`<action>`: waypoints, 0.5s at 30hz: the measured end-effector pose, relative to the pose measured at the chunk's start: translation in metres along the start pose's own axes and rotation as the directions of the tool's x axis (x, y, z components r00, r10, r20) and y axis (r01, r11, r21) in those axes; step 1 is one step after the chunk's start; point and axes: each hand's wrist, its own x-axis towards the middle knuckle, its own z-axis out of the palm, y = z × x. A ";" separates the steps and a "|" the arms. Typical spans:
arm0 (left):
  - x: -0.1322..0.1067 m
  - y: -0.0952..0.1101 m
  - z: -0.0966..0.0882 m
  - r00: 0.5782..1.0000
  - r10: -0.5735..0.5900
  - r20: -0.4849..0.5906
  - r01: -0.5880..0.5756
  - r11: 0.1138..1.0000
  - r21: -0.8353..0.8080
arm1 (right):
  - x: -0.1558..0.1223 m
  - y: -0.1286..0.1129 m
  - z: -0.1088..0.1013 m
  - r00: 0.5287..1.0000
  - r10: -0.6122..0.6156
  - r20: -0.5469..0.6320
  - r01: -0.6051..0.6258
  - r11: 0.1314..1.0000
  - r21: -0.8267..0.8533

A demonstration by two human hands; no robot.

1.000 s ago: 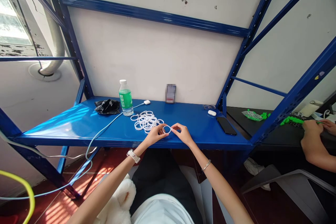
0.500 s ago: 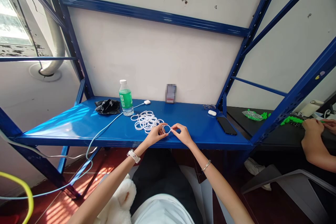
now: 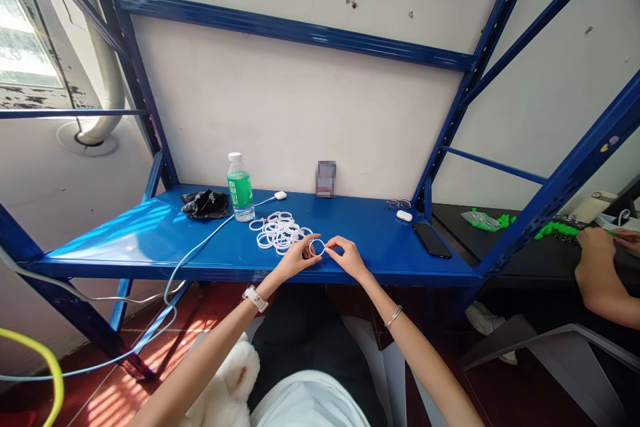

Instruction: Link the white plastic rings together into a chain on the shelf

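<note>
A thin white ring [image 3: 317, 240] is held between my two hands just above the front of the blue table [image 3: 190, 260]. My left hand [image 3: 297, 255] pinches its left side with thumb and fingers. At its right edge, the thumb and forefinger of my right hand [image 3: 346, 256] are closed on the rim. A loose pile of similar white rings [image 3: 275, 232] lies on the tabletop, just beyond and to the left of my left hand.
Behind the rings stand a water bottle [image 3: 241, 188] and a black crumpled bag [image 3: 205, 203]. A white cable [image 3: 200, 243] drapes over the front edge. At right lie a phone [image 3: 431, 240], a white case [image 3: 404, 215] and glasses [image 3: 399, 203]. Another person's hands [image 3: 597, 247] work farther right.
</note>
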 end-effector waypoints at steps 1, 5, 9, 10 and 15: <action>0.000 0.000 0.000 1.000 0.007 0.004 -0.007 1.000 0.022 | 0.000 0.000 0.001 1.000 -0.003 0.004 0.003 1.000 -0.003; 0.000 -0.004 0.003 0.997 0.071 -0.019 -0.068 0.986 0.150 | -0.001 0.001 0.005 0.999 -0.026 0.026 0.027 0.999 -0.040; -0.001 -0.011 0.008 0.988 0.136 -0.075 -0.112 0.960 0.255 | -0.002 0.001 0.008 0.999 -0.049 0.022 0.051 0.994 -0.092; -0.001 -0.012 0.009 0.986 0.139 -0.087 -0.110 0.955 0.276 | -0.002 0.001 0.009 0.998 -0.054 0.017 0.056 0.993 -0.099; -0.003 -0.015 0.013 0.988 0.128 -0.092 -0.090 0.938 0.335 | -0.003 0.000 0.008 0.998 -0.065 0.002 0.065 0.988 -0.138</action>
